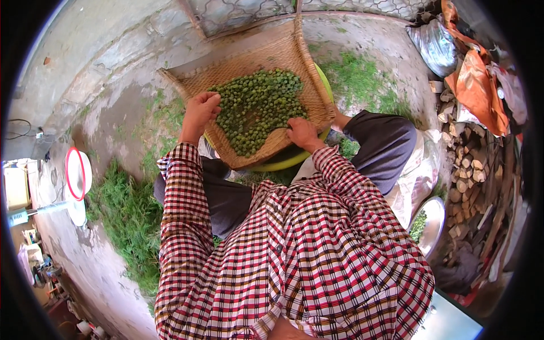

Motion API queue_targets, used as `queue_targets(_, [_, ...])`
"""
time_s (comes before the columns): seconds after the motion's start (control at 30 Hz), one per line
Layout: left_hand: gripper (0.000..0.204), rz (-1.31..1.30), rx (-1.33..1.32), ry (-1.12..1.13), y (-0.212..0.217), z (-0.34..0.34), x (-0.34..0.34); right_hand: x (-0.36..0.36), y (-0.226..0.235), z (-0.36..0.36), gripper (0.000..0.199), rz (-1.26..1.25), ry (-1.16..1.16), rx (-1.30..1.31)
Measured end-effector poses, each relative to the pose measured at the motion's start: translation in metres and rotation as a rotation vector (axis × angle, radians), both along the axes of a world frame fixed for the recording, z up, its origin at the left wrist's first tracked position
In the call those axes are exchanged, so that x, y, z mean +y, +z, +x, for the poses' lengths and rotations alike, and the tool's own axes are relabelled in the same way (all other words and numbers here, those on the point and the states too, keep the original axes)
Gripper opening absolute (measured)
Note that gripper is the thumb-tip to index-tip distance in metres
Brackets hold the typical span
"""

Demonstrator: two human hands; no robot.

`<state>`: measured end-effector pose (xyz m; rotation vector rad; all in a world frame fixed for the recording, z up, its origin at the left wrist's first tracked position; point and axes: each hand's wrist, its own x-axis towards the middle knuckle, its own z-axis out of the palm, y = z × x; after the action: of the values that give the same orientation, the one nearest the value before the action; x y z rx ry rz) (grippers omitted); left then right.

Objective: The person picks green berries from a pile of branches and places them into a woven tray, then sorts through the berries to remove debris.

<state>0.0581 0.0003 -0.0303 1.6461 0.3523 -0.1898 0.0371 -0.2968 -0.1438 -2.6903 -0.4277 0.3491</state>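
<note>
A shallow woven winnowing tray (249,59) rests tilted on a yellow-green basin (277,165) between my knees. Small round green berries (263,99) cover much of it, thinner toward the middle. At the pile's left edge is my left hand (200,113), its fingers curled together in a pinch; anything inside is too small to make out. My right hand (303,134) lies at the near right of the pile, beside a bare patch of weave. Its fingers are bent and pressed together against the berries, and whatever they grip is hidden.
Feathery green plants (127,218) lie on the ground at left, with more greenery (362,79) at the far right. A metal bowl (433,221) holding green bits stands by a white sack (416,170). Firewood (467,175) is stacked at right under an orange sheet (481,90).
</note>
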Motion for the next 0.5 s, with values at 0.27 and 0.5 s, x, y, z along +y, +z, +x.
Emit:
queue_targets(0.27, [0.03,0.003,-0.012,-0.002,-0.0021,0.0008,0.0018,0.0011,0.0006,0.0009,0.017,-0.008,0.015,-0.045])
queue_targets(0.5, [0.03,0.025,-0.019,-0.013,-0.0026,0.0001,-0.0002,-0.0013,-0.0074,0.0018,0.023,-0.037,0.01,-0.055])
